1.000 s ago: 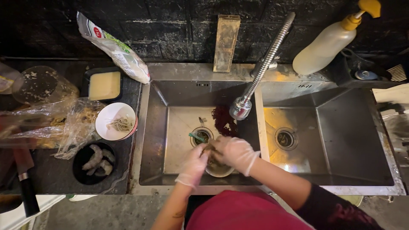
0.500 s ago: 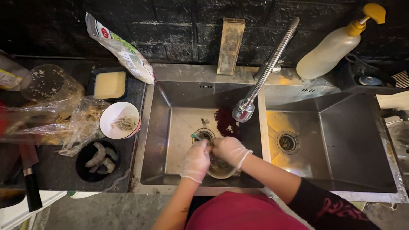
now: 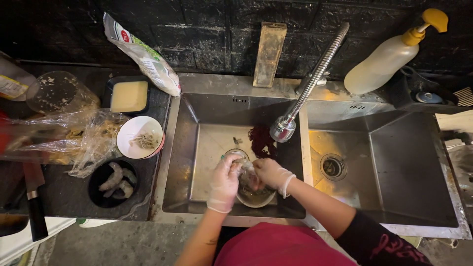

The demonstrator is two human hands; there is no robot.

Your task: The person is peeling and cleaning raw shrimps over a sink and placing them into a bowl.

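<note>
At the upper left of the frame a white plastic bag [image 3: 143, 55] with green and red print leans against the dark wall, its lower end resting by the corner of the sink. Just below it sits a black tray [image 3: 128, 96] of pale yellow stuff, and at the far left edge a clear jar [image 3: 55, 92] and crumpled clear plastic wrap [image 3: 74, 135]. A white pump bottle [image 3: 389, 55] with a yellow head lies tilted at the upper right.

Both hands wear thin pale gloves and meet over a small glass bowl [image 3: 255, 195] standing in the left sink basin [image 3: 207, 148], low in the centre of the frame. The left hand [image 3: 225, 182] reaches up from the bottom edge, forearm bare, fingers curled shut around a small pale piece of food that is too blurred to name. The right hand [image 3: 270, 174] comes in from the lower right on a dark sleeve, fingers bent and pinching the same piece. The two hands touch.

The spring faucet [image 3: 283, 127] hangs just above them. Left of the sink stand a white bowl [image 3: 140, 137] of scraps and a black bowl [image 3: 114, 182] of peeled shrimp.
</note>
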